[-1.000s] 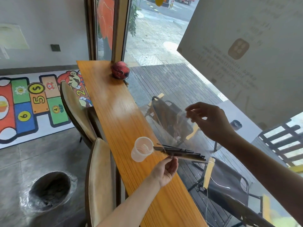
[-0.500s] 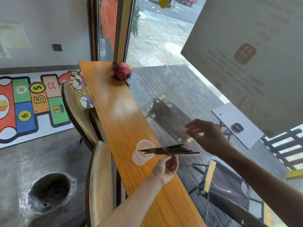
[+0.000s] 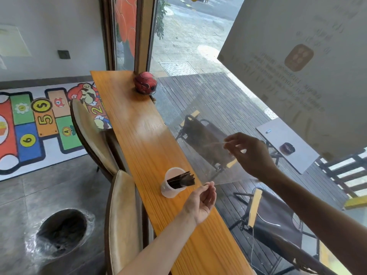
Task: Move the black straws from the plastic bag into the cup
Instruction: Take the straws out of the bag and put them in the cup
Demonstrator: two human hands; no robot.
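Observation:
A bundle of black straws [image 3: 181, 179] stands slanted in a translucent plastic cup [image 3: 168, 190] on the narrow wooden counter [image 3: 143, 135]; their tips lean to the right over the rim. My left hand [image 3: 201, 201] hovers palm-up just right of the cup, its fingers loosely curled and holding nothing. My right hand [image 3: 252, 155] is raised over the counter's window edge and pinches the clear plastic bag [image 3: 208, 155], which hangs flat and looks empty. The bag's lower corner reaches down near my left fingertips.
A red helmet-shaped object [image 3: 146, 82] sits at the counter's far end by the window frame. Two padded chairs [image 3: 119, 215] [image 3: 89, 132] stand along the counter's left side. A lined bin [image 3: 61, 229] is on the floor to the left. Glass bounds the right.
The straws have gone from my left hand into the cup, and my left hand has let go and opened. My right hand has lowered slightly with the bag.

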